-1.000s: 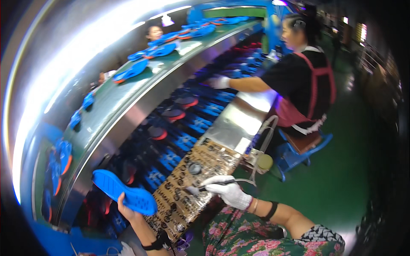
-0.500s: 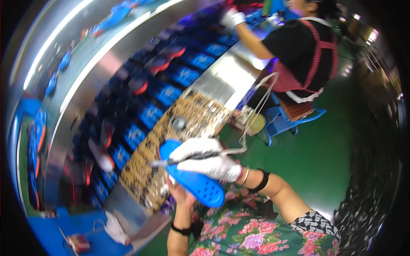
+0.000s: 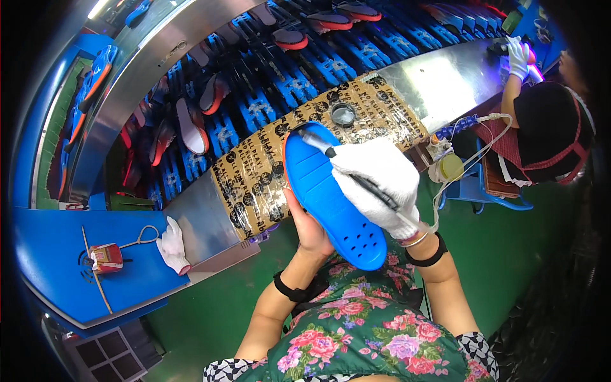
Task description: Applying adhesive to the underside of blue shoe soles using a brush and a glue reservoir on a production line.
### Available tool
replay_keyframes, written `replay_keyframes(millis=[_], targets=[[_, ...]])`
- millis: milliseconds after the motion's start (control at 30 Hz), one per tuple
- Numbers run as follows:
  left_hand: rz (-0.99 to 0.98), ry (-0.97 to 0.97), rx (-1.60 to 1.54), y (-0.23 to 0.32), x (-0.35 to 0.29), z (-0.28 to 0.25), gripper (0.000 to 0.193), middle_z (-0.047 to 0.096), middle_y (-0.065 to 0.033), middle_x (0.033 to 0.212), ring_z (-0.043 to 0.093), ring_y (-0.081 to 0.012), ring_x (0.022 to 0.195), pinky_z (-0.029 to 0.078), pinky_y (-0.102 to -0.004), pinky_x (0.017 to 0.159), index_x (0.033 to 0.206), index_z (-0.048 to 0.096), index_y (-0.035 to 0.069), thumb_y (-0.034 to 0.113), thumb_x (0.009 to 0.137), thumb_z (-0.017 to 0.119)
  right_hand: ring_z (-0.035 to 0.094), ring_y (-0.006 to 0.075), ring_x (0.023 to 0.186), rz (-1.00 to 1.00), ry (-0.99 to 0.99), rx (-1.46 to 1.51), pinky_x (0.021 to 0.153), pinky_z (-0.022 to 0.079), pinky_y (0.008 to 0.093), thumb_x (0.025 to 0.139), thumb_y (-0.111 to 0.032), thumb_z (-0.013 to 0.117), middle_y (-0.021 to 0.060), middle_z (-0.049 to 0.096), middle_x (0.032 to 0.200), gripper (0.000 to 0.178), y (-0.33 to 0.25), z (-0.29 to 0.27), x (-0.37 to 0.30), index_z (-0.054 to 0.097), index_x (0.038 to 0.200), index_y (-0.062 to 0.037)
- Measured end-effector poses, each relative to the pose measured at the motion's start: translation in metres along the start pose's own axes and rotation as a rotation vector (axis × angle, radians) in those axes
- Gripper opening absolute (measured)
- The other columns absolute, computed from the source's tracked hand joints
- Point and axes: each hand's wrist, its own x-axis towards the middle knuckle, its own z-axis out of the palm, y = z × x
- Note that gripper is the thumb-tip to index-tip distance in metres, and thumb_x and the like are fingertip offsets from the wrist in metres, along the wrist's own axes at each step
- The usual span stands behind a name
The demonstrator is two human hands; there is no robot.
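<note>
A blue insole with small round holes near its heel end lies tilted across the front of me. My bare left hand holds it from beneath and along its left edge, fingers mostly hidden. Over its right side is my right hand, in a white knit glove, closed around a slim pen-like tool with a dark grip. The tool's tip is at the toe end of the insole; I cannot tell whether it touches. A pale tube trails from near the right wrist.
A tape-covered cardboard sheet lies on the metal ledge, with a small round dish. Shoe parts fill the rack behind. At left are a white glove and a small red box. A co-worker sits right.
My view has swung, so the bench sits straighter and the co-worker appears farther right. The tool tip has moved from across the insole's left edge to its toe end.
</note>
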Motion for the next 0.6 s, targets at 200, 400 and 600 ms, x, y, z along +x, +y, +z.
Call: replay_keyframes(millis=[200, 400, 600], targets=[[0.004, 0.003, 0.158, -0.012, -0.001, -0.005, 0.100, 0.048, -0.0118, 0.155, 0.050, -0.0319, 0.140, 0.038, -0.0476, 0.119, 0.158, 0.034, 0.012, 0.087, 0.093, 0.021, 0.073, 0.0295, 0.090, -0.149, -0.100, -0.202, 0.078, 0.057, 0.0395, 0.077, -0.004, 0.080, 0.0125, 0.076, 0.103, 0.030, -0.018, 0.015, -0.017, 0.077, 0.107, -0.0085], [-0.029, -0.089, 0.175, -0.008, -0.001, -0.018, 0.105, 0.039, -0.0131, 0.160, 0.042, -0.0333, 0.145, 0.035, -0.0514, 0.120, 0.162, 0.026, 0.013, 0.090, 0.090, 0.019, 0.071, 0.0285, 0.084, 0.051, -0.100, 0.057, 0.075, 0.056, 0.0376, 0.078, 0.002, 0.079, 0.0132, 0.075, 0.100, 0.022, -0.015, -0.003, -0.018, 0.076, 0.099, -0.0064], [-0.043, -0.511, -0.487, 0.001, 0.016, -0.029, 0.107, 0.051, -0.0139, 0.150, 0.054, -0.0313, 0.134, 0.045, -0.0485, 0.112, 0.158, 0.032, 0.011, 0.091, 0.089, 0.025, 0.073, 0.0288, 0.093, -0.160, -0.153, -0.032, 0.081, 0.057, 0.0404, 0.079, -0.007, 0.078, 0.0108, 0.076, 0.106, 0.029, -0.011, 0.019, -0.029, 0.078, 0.108, -0.0069]])
